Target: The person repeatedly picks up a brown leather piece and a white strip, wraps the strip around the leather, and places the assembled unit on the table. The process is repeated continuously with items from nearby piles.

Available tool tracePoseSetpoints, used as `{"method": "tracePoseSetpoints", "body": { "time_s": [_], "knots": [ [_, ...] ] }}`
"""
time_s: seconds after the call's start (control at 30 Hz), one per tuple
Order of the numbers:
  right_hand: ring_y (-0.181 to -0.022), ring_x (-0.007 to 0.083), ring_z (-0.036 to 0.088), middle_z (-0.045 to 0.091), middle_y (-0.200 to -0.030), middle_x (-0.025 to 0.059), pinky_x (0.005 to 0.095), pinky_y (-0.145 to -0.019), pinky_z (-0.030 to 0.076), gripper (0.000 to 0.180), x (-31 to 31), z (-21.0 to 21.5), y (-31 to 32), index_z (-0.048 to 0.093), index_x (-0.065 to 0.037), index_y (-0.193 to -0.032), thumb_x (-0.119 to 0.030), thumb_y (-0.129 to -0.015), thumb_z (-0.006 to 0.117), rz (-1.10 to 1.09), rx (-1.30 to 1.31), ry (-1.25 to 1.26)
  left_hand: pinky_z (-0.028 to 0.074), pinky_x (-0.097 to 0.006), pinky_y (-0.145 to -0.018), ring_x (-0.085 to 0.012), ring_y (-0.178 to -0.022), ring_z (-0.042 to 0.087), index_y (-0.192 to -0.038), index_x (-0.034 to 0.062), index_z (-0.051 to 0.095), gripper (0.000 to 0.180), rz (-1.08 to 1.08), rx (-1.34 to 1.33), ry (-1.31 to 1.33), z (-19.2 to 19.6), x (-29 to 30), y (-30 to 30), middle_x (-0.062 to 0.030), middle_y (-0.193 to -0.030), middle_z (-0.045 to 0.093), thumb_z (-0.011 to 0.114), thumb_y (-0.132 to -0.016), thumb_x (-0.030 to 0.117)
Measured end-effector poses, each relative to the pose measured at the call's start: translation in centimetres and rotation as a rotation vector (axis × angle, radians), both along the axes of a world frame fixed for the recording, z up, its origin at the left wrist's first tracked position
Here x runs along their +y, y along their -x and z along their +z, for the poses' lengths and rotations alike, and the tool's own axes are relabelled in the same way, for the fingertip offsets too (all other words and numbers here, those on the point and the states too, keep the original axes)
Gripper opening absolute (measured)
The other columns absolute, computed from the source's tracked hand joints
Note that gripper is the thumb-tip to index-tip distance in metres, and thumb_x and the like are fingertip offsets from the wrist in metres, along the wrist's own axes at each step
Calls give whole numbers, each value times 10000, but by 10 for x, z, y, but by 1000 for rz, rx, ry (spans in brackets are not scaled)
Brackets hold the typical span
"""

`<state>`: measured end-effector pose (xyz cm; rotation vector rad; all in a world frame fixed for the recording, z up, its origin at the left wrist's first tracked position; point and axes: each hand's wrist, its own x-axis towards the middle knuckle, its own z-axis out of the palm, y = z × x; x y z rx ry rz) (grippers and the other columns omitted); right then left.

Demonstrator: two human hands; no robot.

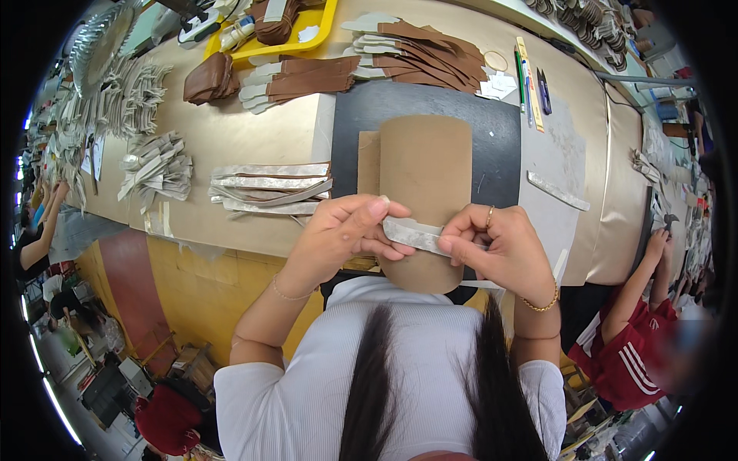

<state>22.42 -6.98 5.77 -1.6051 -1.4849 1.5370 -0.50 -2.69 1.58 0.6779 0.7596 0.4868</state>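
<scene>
Both my hands hold a short pale grey strip, which looks like leather or a lined material, stretched level between them. My left hand has its thumb and fingers on the strip's left end. At the other end my right hand pinches it between thumb and fingers. Directly beneath lies a brown board with rounded ends, partly covered by my hands. It rests over a smaller brown piece and a black mat. Left of my left hand lies a stack of similar pale strips with brown edges.
Brown leather pieces with pale ends lie at the back, beside a yellow tray. Pens, a ruler and dark-handled scissors lie back right. One loose strip is on the right. A co-worker in red works at far right.
</scene>
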Motion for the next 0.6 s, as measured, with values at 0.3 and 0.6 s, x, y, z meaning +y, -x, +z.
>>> {"method": "tracePoseSetpoints", "body": {
  "time_s": [0.3,0.6],
  "knots": [
    [-455,20,492,591,-550,10,185,-429,359,162,3,0,-2,652,13,-787,-138,-807,703,-43,12,128,589,-283,-719,-223,-823,696,-1095,-80,588,239,-14,59,9,1,0,-2,-185,-916,672,617,-875,11],
    [-474,15,499,592,-558,6,181,-436,366,161,2,0,0,648,22,-785,-126,-800,710,-78,23,158,594,-287,-720,-240,-828,699,-1081,-77,594,232,-25,78,-17,0,0,-1,-200,-920,671,629,-859,-19]
  ]
}}
